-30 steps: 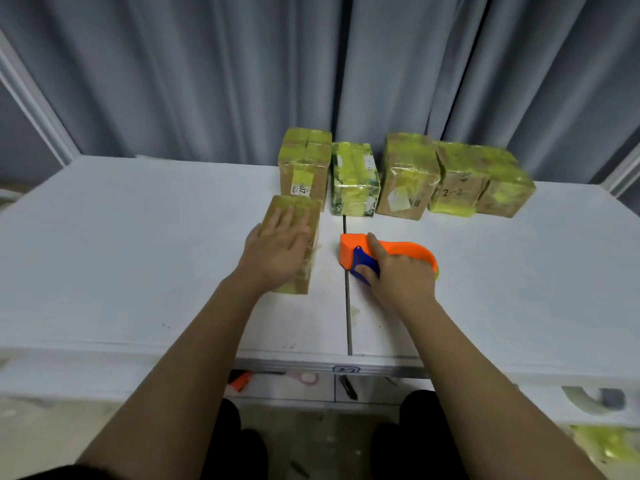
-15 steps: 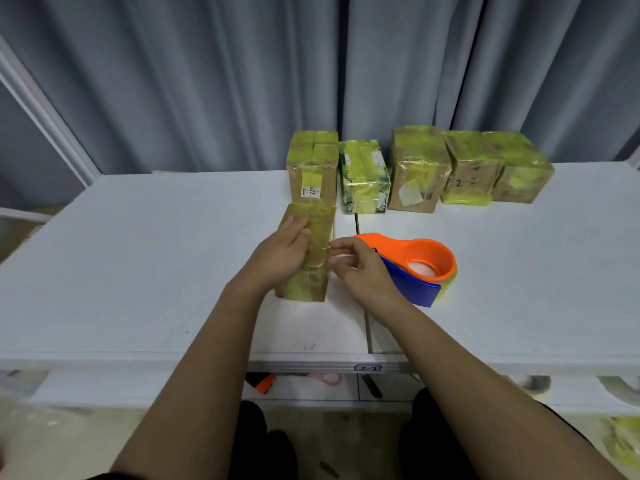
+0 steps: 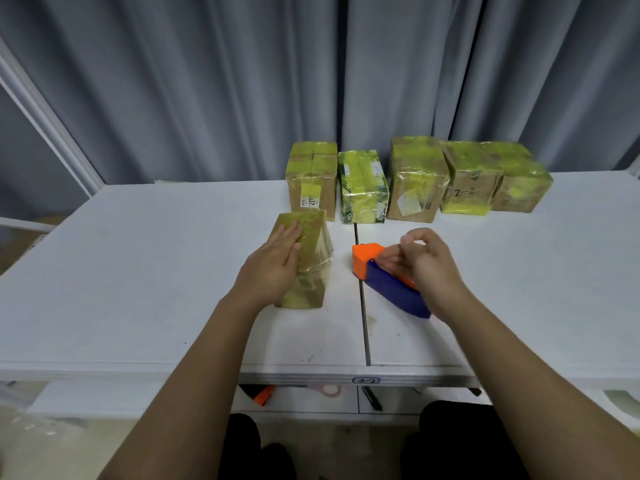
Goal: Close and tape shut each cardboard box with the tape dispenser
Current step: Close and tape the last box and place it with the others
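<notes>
Since half a second ago the right hand (image 3: 427, 268) has left the box (image 3: 304, 258) and now hovers over the orange-and-blue tape dispenser (image 3: 384, 278), grip loosely curled, holding nothing. Left hand (image 3: 273, 268) lies flat on the box, mid-tabletop (image 3: 138, 271), near five taped boxes (image 3: 415, 178) far behind.
</notes>
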